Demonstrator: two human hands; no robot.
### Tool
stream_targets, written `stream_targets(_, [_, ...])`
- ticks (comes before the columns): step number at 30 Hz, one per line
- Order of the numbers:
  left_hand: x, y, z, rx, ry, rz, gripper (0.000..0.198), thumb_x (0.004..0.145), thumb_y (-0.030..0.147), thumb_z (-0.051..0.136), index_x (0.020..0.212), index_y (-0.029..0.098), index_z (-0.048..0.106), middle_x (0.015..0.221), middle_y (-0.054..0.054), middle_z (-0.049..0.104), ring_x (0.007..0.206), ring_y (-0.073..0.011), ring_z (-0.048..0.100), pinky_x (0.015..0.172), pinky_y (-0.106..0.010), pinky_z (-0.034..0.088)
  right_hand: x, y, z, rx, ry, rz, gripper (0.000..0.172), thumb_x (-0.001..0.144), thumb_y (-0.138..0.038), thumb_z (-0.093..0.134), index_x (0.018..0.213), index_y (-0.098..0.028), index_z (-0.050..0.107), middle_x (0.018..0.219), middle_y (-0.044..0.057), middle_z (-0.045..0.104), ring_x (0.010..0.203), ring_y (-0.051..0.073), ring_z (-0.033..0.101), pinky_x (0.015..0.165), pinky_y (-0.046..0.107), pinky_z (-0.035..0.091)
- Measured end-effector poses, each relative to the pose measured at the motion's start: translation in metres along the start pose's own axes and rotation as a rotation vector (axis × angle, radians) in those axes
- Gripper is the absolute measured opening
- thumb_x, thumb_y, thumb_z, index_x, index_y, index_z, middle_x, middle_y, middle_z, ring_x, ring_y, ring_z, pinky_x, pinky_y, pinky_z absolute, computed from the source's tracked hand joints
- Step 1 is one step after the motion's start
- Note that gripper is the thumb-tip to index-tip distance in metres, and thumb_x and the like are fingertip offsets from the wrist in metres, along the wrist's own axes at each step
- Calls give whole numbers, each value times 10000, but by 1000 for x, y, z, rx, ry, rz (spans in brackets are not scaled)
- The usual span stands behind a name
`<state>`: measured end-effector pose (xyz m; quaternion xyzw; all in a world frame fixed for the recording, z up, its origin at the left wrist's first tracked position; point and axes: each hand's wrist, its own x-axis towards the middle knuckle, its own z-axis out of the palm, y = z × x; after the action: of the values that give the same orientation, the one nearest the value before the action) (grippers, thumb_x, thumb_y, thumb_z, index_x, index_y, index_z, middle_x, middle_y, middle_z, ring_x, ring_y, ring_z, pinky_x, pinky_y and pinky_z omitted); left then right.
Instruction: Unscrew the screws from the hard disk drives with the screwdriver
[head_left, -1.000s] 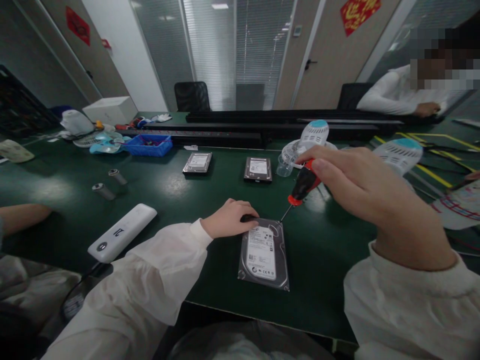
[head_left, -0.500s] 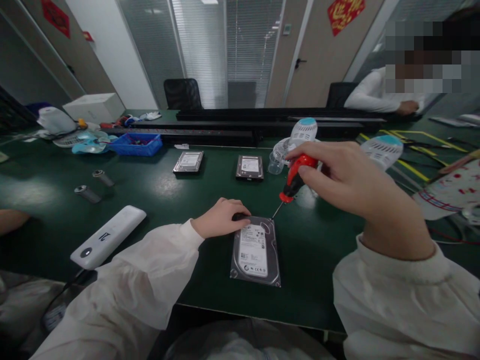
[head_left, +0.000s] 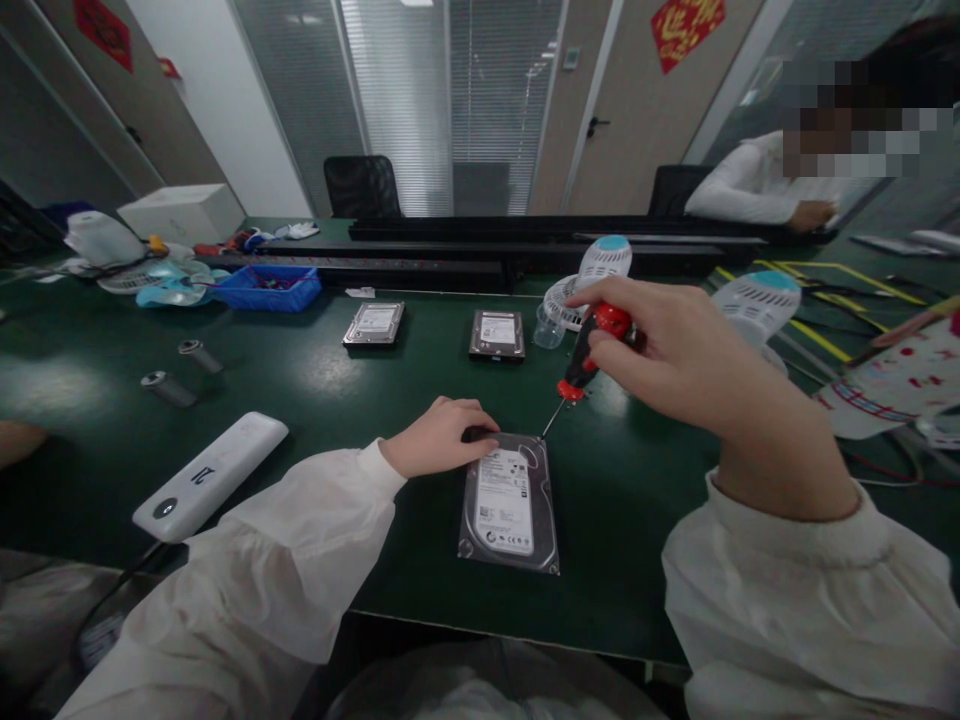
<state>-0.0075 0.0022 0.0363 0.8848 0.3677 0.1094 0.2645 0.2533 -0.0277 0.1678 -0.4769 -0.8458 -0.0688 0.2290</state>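
Working at green table [head_left: 600, 590], angling right hand [head_left: 667, 350] down, curling left hand [head_left: 439, 437] (grip unclear) over far-left corner of hard drive [head_left: 506, 505] near front edge. Clamping right fingers on screwdriver [head_left: 577, 365], pointing tip at drive's far-right corner.

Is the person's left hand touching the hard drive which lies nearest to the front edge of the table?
Touching. The head view shows it: the left hand has its thumb laid over the upper-left corner of the hard drive.
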Motion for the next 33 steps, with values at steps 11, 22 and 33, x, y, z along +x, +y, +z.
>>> stream_targets(11, [0,0,1,33,2,13,276,1089,328,666,1253,156,807,1179,-89,776,1092,-267,753,1070,-480,528,0,-2,1,37,-38,-38,437,964,-309,430,1298,-136,652,1148,181,759,964,322,714,825,436,484])
stream_targets(22, [0,-2,1,31,4,14,285,1090,359,655,1246,178,811,1165,-78,775,1074,-266,754,1068,-477,527,0,-1,0,57,-78,-10,382,974,-339,422,1236,-149,625,961,129,727,790,256,646,715,389,424])
stream_targets(33, [-1,-4,1,-1,9,34,277,1088,352,671,1247,171,807,1167,-79,775,1084,-259,757,1051,-456,537,1,-5,-1,86,-67,-47,363,985,-354,399,1172,-171,650,1070,170,747,911,314,697,798,430,464])
